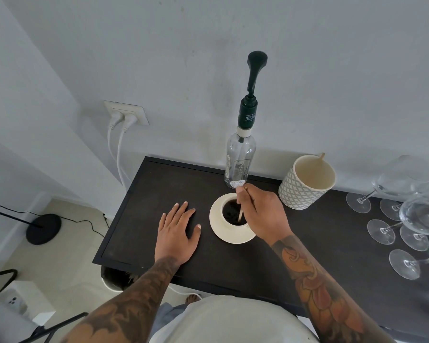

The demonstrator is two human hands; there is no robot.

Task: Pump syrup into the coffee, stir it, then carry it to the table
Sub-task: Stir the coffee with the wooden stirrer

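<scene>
A cream cup of dark coffee [231, 211] stands on a cream saucer [223, 235] on the black counter [144, 219]. My right hand [263, 214] pinches a thin wooden stir stick [240, 212] whose lower end dips into the coffee. My left hand [177, 231] rests flat on the counter just left of the saucer, fingers spread. Behind the cup stands a clear glass syrup bottle [239, 162] with a dark green pump head [255, 65], close to the wall.
A patterned cream holder [305, 186] with one stick in it stands right of the bottle. Several upturned wine glasses [406, 219] crowd the counter's right end. A wall socket with two white plugs [125, 115] and a black lamp base [44, 229] are at left.
</scene>
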